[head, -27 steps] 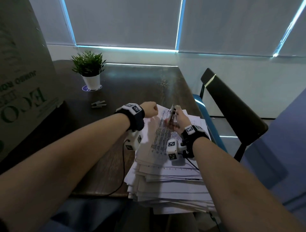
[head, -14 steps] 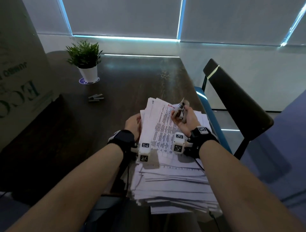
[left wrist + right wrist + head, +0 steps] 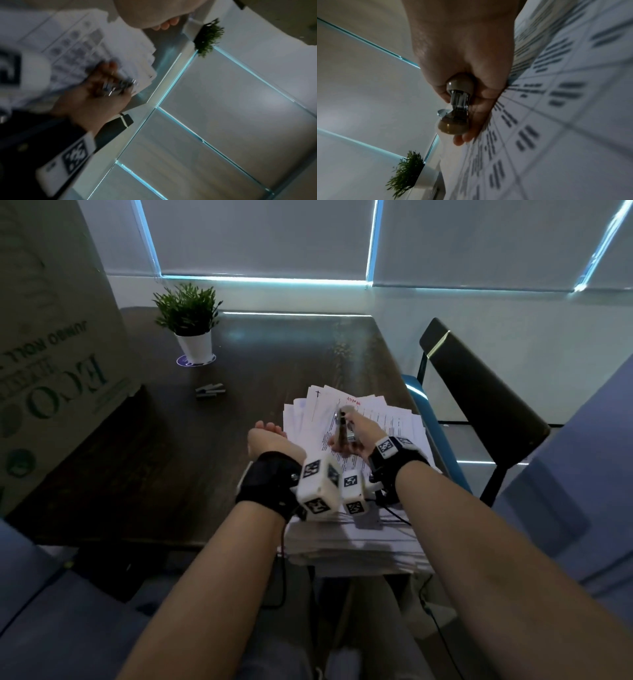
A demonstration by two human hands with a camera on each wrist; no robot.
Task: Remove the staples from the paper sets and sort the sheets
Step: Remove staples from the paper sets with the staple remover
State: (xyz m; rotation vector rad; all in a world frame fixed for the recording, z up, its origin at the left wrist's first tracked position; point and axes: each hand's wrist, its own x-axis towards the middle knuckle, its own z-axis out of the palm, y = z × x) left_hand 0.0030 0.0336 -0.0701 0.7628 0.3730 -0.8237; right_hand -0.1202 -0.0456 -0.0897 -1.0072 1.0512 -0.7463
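A thick pile of printed sheets (image 3: 359,539) lies at the table's front right. My right hand (image 3: 358,438) hovers over its top sheet (image 3: 387,419), fingers curled round a staple remover (image 3: 343,428) with brown grips and chrome jaws. The right wrist view shows that staple remover (image 3: 456,108) upright in the fist, close to the printed page (image 3: 556,108). My left hand (image 3: 269,436) sits at the pile's left edge, turned sideways, fingers loosely curled. Its fingertips (image 3: 164,25) hold nothing that I can see. The left wrist view is blurred and shows my right hand (image 3: 96,100).
On the dark wooden table (image 3: 154,467), a potted plant (image 3: 190,323) stands at the back and strips of staples (image 3: 209,391) lie left of the pile. A large cardboard box (image 3: 51,354) fills the left side. A black chair (image 3: 479,405) stands to the right.
My left hand came back from the pile's far corner, held the left edge of the top set, and now sits beside the pile without it. My right hand kept the staple remover.
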